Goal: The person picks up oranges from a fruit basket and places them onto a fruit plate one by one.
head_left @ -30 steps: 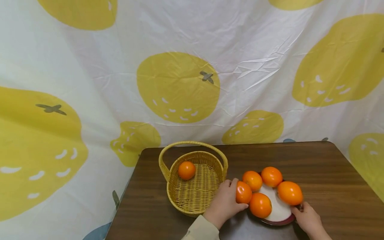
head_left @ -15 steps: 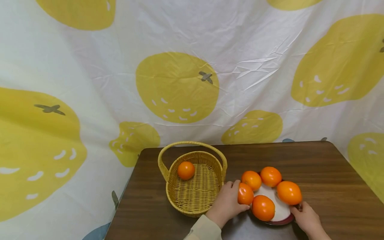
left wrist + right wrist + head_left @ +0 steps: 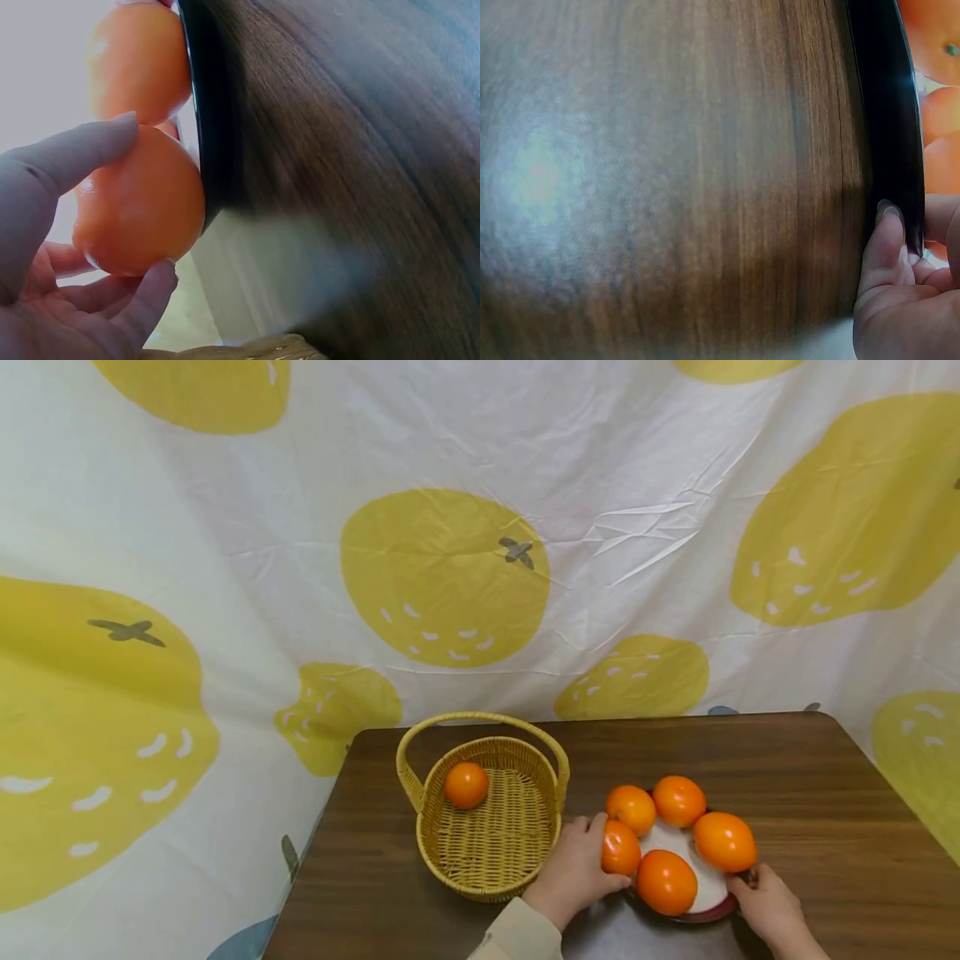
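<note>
In the head view, my left hand (image 3: pixel 573 872) holds an orange (image 3: pixel 621 849) at the left side of a plate (image 3: pixel 705 912) with a white inside and a dark red rim. The left wrist view shows thumb and fingers curled round that orange (image 3: pixel 142 202), which touches another one (image 3: pixel 142 64). My right hand (image 3: pixel 772 906) pinches the plate's right rim; from the right wrist, its dark outer wall (image 3: pixel 892 112) lies between thumb and fingers. Close by on the plate are a near orange (image 3: pixel 667 882), a right one (image 3: pixel 725 842) and two at the back, including this one (image 3: pixel 679 801).
A yellow wicker basket (image 3: pixel 495 847) with a tall handle stands just left of my left hand. One orange (image 3: pixel 467 785) lies inside it, toward the back left. The dark wooden table (image 3: pixel 825 793) ends at a fruit-print cloth (image 3: pixel 637 568) behind.
My left hand has shifted slightly right and nearer with its orange. The near orange on the plate has moved right as well. My right hand stays on the rim.
</note>
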Demonstrator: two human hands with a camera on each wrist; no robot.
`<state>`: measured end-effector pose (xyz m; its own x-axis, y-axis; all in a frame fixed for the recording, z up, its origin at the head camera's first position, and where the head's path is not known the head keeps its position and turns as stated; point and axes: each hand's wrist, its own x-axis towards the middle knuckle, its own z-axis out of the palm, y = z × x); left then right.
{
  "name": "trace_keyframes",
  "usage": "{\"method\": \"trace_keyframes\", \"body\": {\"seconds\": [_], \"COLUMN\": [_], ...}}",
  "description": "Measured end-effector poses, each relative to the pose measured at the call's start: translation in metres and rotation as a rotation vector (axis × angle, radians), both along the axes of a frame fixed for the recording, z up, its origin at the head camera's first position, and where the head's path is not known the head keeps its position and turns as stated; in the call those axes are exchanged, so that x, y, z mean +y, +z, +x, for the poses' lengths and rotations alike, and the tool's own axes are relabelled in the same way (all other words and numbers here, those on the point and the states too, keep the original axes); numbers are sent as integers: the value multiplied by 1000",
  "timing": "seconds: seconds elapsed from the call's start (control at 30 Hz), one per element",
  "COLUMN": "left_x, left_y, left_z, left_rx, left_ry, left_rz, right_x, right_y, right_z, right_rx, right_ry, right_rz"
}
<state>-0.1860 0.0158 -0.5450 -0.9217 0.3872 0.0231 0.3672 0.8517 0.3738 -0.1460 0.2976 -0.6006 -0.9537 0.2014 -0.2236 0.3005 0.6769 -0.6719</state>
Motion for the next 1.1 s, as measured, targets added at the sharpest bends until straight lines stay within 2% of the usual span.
{"method": "trace_keyframes", "body": {"seconds": [0.23,0.5,0.9,1.1], "left_x": [5,10,14,16], "left_y": [-2,-5,-6,-4], "left_z": [0,-1,-1,-1], "left_rx": [-3,-22,-20,-30], "left_ry": [-5,-7,-5,-8], "left_rz": [8,16,30,6], "right_x": [0,2,2,3], "right_y": [1,0,-3,-3], "right_z": [0,-1,-2,-2], "right_rx": [-2,-43,-20,-28], "right_ry": [0,16,15,30], "right_rz": [-8,-31,-19,-8]}}
